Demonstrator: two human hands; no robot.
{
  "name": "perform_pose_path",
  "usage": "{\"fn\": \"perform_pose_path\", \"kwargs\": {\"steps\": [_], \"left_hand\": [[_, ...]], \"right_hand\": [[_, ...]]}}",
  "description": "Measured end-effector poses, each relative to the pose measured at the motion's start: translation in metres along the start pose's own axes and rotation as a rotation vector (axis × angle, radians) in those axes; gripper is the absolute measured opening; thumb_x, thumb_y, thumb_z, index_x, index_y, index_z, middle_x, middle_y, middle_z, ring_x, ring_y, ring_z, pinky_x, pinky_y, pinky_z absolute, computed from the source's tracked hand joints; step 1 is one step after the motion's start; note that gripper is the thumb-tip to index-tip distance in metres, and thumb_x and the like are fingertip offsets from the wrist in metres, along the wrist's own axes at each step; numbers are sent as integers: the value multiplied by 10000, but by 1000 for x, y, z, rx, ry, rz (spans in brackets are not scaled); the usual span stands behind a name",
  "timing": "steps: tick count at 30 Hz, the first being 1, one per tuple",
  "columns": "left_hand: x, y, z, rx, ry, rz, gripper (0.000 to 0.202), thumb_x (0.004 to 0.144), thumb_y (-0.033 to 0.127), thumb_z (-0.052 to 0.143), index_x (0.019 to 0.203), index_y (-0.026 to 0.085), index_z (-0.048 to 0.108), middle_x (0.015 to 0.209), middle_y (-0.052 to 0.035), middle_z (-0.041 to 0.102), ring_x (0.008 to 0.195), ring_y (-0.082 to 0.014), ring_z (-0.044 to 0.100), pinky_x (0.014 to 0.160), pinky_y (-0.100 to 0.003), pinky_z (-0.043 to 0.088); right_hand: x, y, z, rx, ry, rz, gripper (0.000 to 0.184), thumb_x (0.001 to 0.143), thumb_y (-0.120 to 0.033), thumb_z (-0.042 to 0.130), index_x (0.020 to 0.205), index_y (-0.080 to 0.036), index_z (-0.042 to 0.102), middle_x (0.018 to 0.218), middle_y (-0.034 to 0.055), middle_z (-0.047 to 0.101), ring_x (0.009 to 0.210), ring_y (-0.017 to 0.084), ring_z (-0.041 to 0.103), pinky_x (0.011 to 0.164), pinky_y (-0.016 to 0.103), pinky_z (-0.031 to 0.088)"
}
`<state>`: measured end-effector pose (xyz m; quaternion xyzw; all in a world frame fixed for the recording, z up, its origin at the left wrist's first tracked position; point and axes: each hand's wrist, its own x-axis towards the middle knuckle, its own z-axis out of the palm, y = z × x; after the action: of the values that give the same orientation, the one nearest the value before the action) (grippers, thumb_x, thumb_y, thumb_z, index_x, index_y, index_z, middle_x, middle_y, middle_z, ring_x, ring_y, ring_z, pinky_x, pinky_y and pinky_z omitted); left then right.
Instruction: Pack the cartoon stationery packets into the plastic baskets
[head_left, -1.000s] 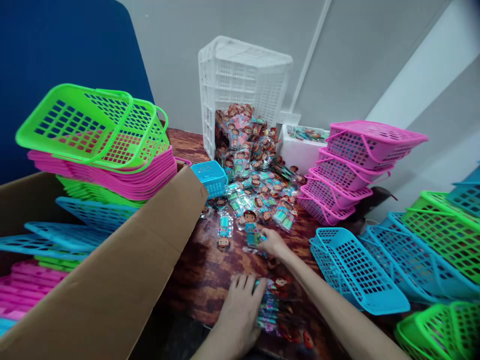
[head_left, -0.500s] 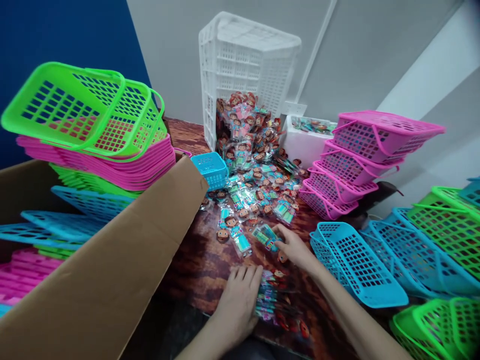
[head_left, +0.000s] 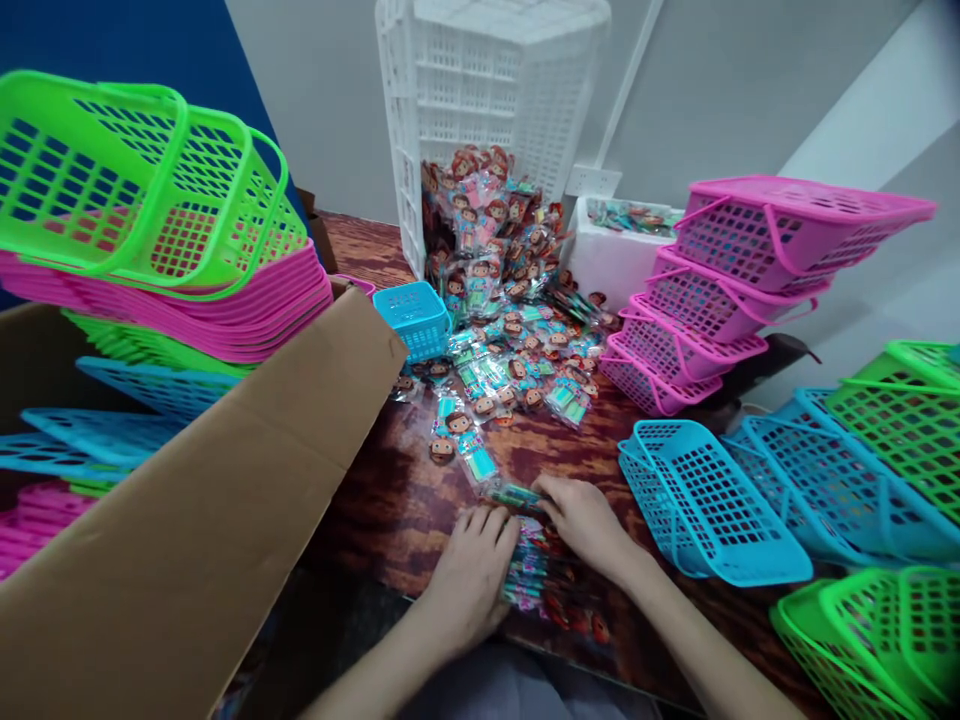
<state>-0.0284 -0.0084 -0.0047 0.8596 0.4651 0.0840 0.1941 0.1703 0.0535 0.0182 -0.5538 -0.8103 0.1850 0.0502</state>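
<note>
My right hand (head_left: 585, 515) pinches a clear-wrapped packet (head_left: 514, 495), now seen nearly edge-on, at the far end of a row of packets. The row of packets (head_left: 529, 575) stands on edge, close together, near the table's front edge. My left hand (head_left: 476, 560) lies against the left side of this row, fingers stretched forward, thumb hidden. Just beyond the hands lie loose cartoon-figure packets (head_left: 476, 455) with blue-green contents. A large heap of similar packets (head_left: 517, 350) spreads behind them.
The heap spills from a white crate (head_left: 469, 110) tipped on its side. A cardboard box (head_left: 247, 480) with stacked baskets (head_left: 172, 190) borders the left. Pink baskets (head_left: 720, 290), blue baskets (head_left: 712, 500) and green baskets (head_left: 877, 640) line the right. A small blue basket (head_left: 416, 320) stands beside the heap.
My right hand has brought its packet back toward me, to the row's far end, turning it from flat to nearly edge-on. My left hand stays by the row. The view has shifted slightly.
</note>
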Motion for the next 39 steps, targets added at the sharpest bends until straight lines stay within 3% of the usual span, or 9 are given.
{"fn": "perform_pose_path", "kwargs": {"steps": [6, 10, 16, 23, 25, 28, 30, 33, 39], "left_hand": [[-1, -2, 6, -9, 43, 1, 800, 656, 255, 704, 1396, 200, 405, 1431, -100, 438, 1345, -305, 340, 1209, -479, 147], [-6, -1, 10, 14, 84, -2, 788, 677, 240, 684, 1410, 220, 395, 1505, -110, 373, 1471, -316, 162, 1217, -541, 11], [-4, 3, -5, 117, 56, 44, 667, 730, 275, 682, 1345, 181, 441, 1653, -151, 1, 1507, -348, -98, 1181, -603, -76], [-1, 2, -28, 87, -76, 152, 637, 816, 336, 630, 1376, 155, 388, 1423, -163, 453, 1410, -311, 316, 1228, -513, 19], [-4, 2, -27, 75, -70, 143, 706, 819, 340, 640, 1431, 167, 333, 1418, -156, 442, 1401, -309, 320, 1229, -504, 38], [-6, 2, -21, 49, -70, 118, 851, 803, 323, 667, 1513, 204, 214, 1451, -144, 401, 1407, -314, 305, 1226, -492, 58], [-6, 3, -19, 30, -75, 88, 920, 788, 308, 676, 1540, 224, 153, 1471, -131, 382, 1410, -319, 290, 1223, -485, 76], [-5, 5, -20, 2, -84, 45, 890, 788, 316, 666, 1532, 214, 189, 1451, -123, 403, 1372, -315, 323, 1208, -470, 134], [-4, 3, -23, -28, -101, 35, 855, 775, 370, 680, 1500, 193, 264, 1425, -143, 413, 1307, -330, 365, 1163, -485, 232]], "right_hand": [[-4, -2, -3, 67, -33, -76, 352, 876, -41, 416, 1046, -195, 683, 1060, 78, 720, 1025, 208, 648, 881, 274, 428], [0, 1, -6, 59, -46, -59, 418, 797, -15, 444, 1086, -192, 689, 1094, 93, 719, 1063, 230, 638, 919, 295, 435], [-4, -6, 0, 137, -108, -108, 429, 789, -31, 434, 1060, -222, 707, 1080, 75, 728, 1021, 215, 652, 890, 282, 437], [31, 4, -16, 389, -375, -133, 169, 822, -199, 562, 832, -191, 731, 769, 12, 725, 737, 195, 655, 662, 251, 449], [59, -2, -19, 268, -227, -153, 212, 868, -192, 515, 842, -176, 725, 777, 33, 713, 758, 201, 640, 686, 269, 457], [96, -21, -12, -123, 49, -346, 368, 868, -81, 491, 1167, -186, 678, 1185, 133, 674, 1129, 280, 574, 921, 381, 437], [114, -32, -2, -321, 59, -564, 506, 872, -58, 509, 1345, -226, 570, 1442, 166, 507, 1337, 325, 423, 1050, 482, 351], [130, -40, 8, -470, 6, -803, 507, 904, -101, 526, 1394, -227, 517, 1509, 178, 426, 1416, 329, 334, 1118, 547, 259], [138, -40, 4, -594, -56, -912, 192, 887, -136, 573, 1029, -135, 703, 1336, 179, 575, 1383, 336, 375, 1150, 538, 223]]}}
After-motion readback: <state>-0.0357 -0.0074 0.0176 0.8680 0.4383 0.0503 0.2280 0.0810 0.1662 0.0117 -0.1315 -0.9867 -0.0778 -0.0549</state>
